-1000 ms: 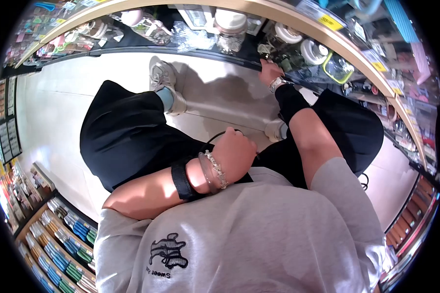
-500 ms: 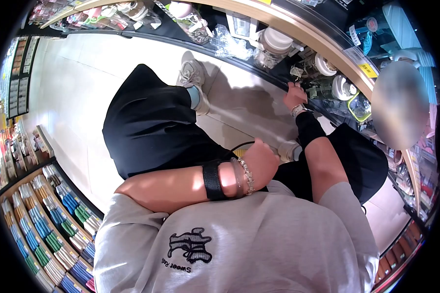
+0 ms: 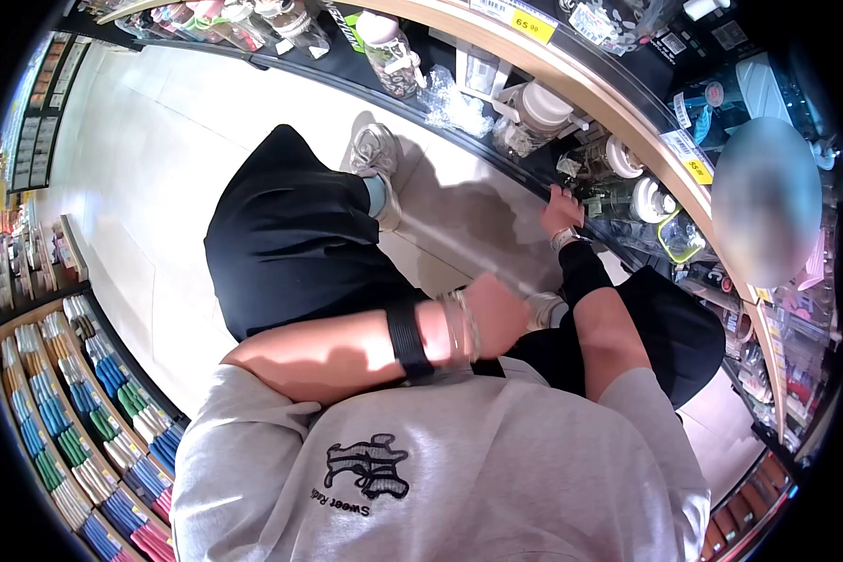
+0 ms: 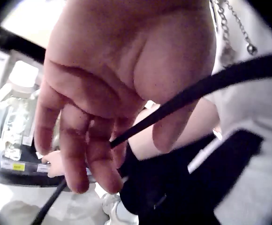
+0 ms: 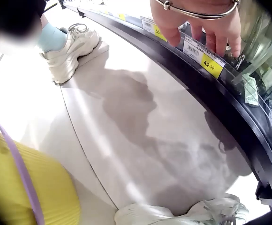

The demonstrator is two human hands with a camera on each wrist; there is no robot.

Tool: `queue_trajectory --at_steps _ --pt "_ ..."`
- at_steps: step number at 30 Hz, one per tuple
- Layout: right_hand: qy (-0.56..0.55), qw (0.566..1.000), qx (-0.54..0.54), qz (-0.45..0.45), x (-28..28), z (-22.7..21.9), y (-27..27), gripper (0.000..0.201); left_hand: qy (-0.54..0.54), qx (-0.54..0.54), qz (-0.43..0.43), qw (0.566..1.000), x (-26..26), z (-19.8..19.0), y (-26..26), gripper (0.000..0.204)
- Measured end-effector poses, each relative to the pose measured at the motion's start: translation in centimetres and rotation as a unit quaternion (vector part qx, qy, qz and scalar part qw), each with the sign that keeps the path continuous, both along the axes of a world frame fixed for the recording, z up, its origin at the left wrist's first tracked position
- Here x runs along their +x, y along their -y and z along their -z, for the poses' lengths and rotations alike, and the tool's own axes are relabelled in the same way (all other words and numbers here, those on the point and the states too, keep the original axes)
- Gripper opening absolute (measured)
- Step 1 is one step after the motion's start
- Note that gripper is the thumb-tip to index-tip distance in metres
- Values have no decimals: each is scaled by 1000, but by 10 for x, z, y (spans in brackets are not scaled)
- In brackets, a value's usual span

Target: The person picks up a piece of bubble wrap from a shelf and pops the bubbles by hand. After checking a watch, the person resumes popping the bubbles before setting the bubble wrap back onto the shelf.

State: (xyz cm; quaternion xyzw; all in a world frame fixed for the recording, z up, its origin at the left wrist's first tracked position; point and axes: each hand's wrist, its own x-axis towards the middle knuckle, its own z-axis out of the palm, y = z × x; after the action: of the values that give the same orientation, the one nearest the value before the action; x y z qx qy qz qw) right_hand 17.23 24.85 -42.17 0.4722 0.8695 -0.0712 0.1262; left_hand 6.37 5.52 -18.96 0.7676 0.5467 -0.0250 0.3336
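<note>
My right hand (image 3: 562,211) reaches to the front edge of the low shelf, with loosely bent fingers. Seen from the right wrist, its fingers (image 5: 211,42) drop behind a yellow-and-white price label (image 5: 204,57), close to clear glassware (image 5: 265,54). In front of my belly is my left hand (image 3: 496,314), blurred in the head view. The left wrist view shows its palm, the fingers (image 4: 75,154) curled over a thin black strap (image 4: 183,98) that crosses in front of the thumb. Part of the strap is hidden behind the fingers.
The black shelf lip (image 5: 206,101) curves round the floor ahead. White-lidded jars (image 3: 543,103), a pink-capped bottle (image 3: 389,56) and a green-rimmed container (image 3: 681,234) stand on the low shelf. A yellow pleated thing (image 5: 28,183) with a purplish strap hangs nearby. Behind are packed racks (image 3: 75,421).
The head view has turned, so the shelf goods appear farther right. My right hand stays at the shelf edge. My left hand shifts slightly and blurs; the cord is no longer clear in the head view.
</note>
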Motion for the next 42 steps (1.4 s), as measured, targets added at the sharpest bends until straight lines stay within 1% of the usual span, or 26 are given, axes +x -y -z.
queue_trajectory --at_steps 2,4,6,8,10,11,12,14,15,16,17,18,20,21,22,23,24,26,29,30,32,34,36,40,41,42 --pt "-3 1000 8 4 -1 -6 5 47 76 102 -79 989 -27 22 -13 28" --pt "-18 999 30 10 -4 -12 9 44 5 -5 -170 985 -59 -4 -52 33" --pt "-46 998 14 -31 -15 -22 11 41 25 89 -273 958 -86 13 -74 35" --pt "-71 995 -2 -70 -27 -34 17 39 114 -75 -327 935 -123 37 -111 33" --pt "-125 983 -77 -114 -35 -49 39 24 62 -150 -358 920 -146 46 -137 28" --pt "-178 956 -175 -151 -40 -50 51 25 -68 -63 -234 968 -167 67 -146 27" --pt "-229 916 -270 -188 -40 -41 61 27 -197 27 -102 975 -185 89 -149 28" --pt "-238 819 -466 -235 -36 -18 75 38 -177 -27 -355 918 -196 107 -152 23" --pt "-299 791 -422 -326 -29 9 84 30 -160 -51 -438 883 -198 116 -153 24" --pt "-293 812 -382 -331 -27 5 87 26 -140 -68 -513 844 -199 129 -153 26" --pt "-285 831 -341 -335 -26 0 90 23 -109 -57 -541 832 -209 153 -155 33" --pt "-207 891 -321 -247 -22 -38 94 24 -73 -55 -568 818 -217 183 -150 42" --pt "-245 890 -311 -226 -8 -40 81 25 -24 55 -613 787 -216 225 -138 59" --pt "-265 889 -305 -218 -8 -41 72 26 -6 63 -619 783 -218 239 -136 62" --pt "-205 908 -310 -194 -13 -47 63 29 12 70 -626 777 -214 240 -134 65" --pt "-143 922 -316 -171 -18 -54 56 33 23 71 -637 767 -211 242 -132 58" --pt "-79 932 -322 -148 -21 -57 51 38 24 51 -615 787 -212 247 -131 43" --pt "-148 929 -309 -141 -14 -41 49 37 15 5 -604 797 -212 256 -134 30" --pt "-184 920 -312 -152 -11 -33 46 42 -37 61 -629 774 -199 259 -137 22" --pt "-194 919 -307 -152 -13 -35 46 41 -107 33 -651 751 -184 226 -142 20" --pt "-215 918 -294 -155 -21 -47 45 40 -164 94 -584 790 -181 209 -146 21" --pt "-228 915 -286 -168 -29 -69 42 39 -187 148 -519 821 -175 165 -148 24" --pt "-216 921 -252 -202 -39 -82 38 35 -131 48 -512 848 -178 118 -155 25" --pt "-313 910 -192 -194 -52 -120 39 31 -14 85 -418 904 -191 65 -133 23" --pt "-352 896 -169 -212 -54 -117 38 30 14 65 -418 906 -188 49 -124 22" --pt "-338 900 -183 -204 -56 -138 39 28 43 46 -418 906 -180 21 -115 22"
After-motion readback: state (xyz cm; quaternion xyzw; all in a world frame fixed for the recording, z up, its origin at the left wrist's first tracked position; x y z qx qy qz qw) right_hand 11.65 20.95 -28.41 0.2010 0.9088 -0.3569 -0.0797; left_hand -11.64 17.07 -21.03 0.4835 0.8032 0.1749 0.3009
